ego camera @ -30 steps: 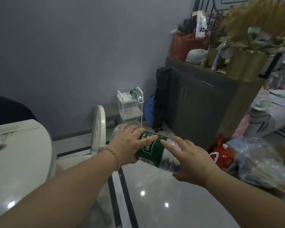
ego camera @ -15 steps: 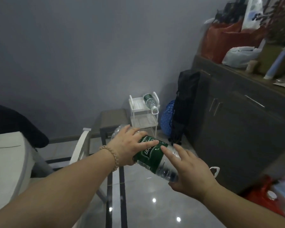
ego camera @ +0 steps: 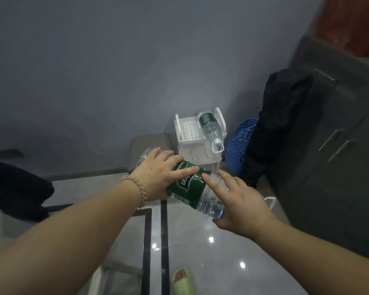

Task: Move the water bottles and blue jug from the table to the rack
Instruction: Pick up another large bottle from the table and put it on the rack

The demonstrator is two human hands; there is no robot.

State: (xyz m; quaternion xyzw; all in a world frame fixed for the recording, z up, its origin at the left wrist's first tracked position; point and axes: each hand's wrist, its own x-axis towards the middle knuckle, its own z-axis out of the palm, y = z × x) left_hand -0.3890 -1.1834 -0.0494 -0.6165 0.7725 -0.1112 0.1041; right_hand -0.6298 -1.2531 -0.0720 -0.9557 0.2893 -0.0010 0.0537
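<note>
Both hands carry a large water bottle (ego camera: 192, 186) on its side in the air, just in front of the white rack (ego camera: 192, 143). The left hand (ego camera: 158, 175) wraps its fingers (ego camera: 185, 171) over the base end; the right hand (ego camera: 241, 203) cups the neck end, fingers loosely spread. Another bottle (ego camera: 210, 127) lies on the rack's top tier, a blue jug (ego camera: 239, 145) just right of the rack.

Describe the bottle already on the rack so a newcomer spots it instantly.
Against the grey wall stands a white rack, left of a blue bag. The bottle on its top shelf lies on its side, cap toward the camera; unlike the carried bottle, no hands touch it.
</note>
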